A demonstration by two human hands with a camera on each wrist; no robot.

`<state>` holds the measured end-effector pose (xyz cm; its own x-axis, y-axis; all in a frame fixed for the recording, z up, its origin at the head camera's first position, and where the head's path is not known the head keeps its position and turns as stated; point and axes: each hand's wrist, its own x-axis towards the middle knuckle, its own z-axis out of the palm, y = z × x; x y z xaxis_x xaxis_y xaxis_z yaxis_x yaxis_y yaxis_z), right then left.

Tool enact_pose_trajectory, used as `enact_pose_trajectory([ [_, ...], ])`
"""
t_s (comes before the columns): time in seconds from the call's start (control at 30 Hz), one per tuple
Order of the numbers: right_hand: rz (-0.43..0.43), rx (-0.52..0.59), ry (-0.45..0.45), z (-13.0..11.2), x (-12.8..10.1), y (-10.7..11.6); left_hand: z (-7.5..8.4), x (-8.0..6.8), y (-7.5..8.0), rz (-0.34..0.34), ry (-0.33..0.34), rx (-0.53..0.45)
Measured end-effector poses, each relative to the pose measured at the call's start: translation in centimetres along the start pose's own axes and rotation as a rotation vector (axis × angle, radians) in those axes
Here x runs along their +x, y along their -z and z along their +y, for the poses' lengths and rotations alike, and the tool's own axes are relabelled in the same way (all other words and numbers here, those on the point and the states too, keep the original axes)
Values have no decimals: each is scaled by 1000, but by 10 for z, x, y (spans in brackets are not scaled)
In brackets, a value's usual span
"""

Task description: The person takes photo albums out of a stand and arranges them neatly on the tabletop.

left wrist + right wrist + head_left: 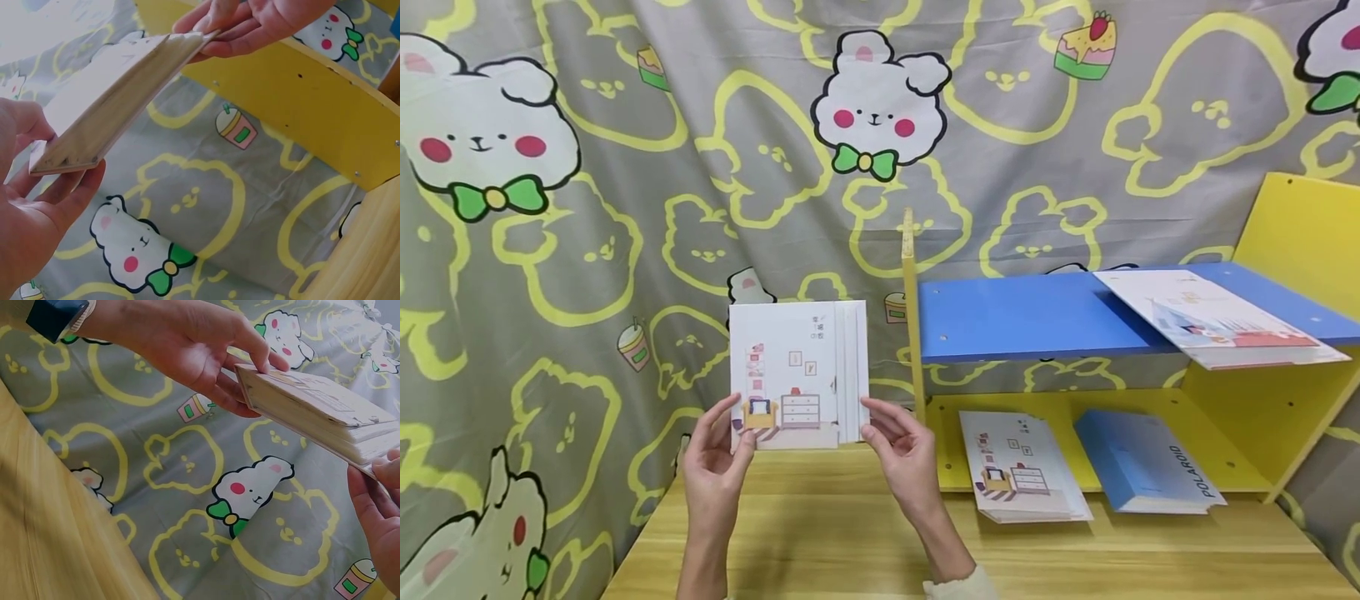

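Both hands hold up a square white book (782,354) with a drawn armchair, a chest of drawers and small wall pictures on its cover. My left hand (717,454) pinches its left edge, thumb on the front. At the other side my right hand (906,458) grips the right edge, where pages fan out past the front cover. Seen in the right wrist view, the book (325,403) is tilted and the page block shows between its covers; a dark watch is on the left wrist. The left wrist view shows the lower edge of the book (106,119).
A yellow and blue shelf (1022,317) stands at the right. On its lower level lie a similar white book (1026,467) and a blue POLAROID book (1150,462); another illustrated book (1217,317) overhangs the blue board. Below is the wooden table (805,533); a patterned curtain (647,167) hangs behind.
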<state>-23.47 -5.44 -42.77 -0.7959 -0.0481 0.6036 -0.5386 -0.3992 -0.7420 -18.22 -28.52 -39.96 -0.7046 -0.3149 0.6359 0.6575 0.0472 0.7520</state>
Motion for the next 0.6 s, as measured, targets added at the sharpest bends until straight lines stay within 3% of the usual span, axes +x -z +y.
enact_pose_trajectory([
  [0.33, 23, 49, -63, 6, 0, -6, -5, -2, 7, -1, -12, 41],
  [0.6, -7, 46, -89, 12, -1, -9, -7, 1, 11, 5, -32, 37],
])
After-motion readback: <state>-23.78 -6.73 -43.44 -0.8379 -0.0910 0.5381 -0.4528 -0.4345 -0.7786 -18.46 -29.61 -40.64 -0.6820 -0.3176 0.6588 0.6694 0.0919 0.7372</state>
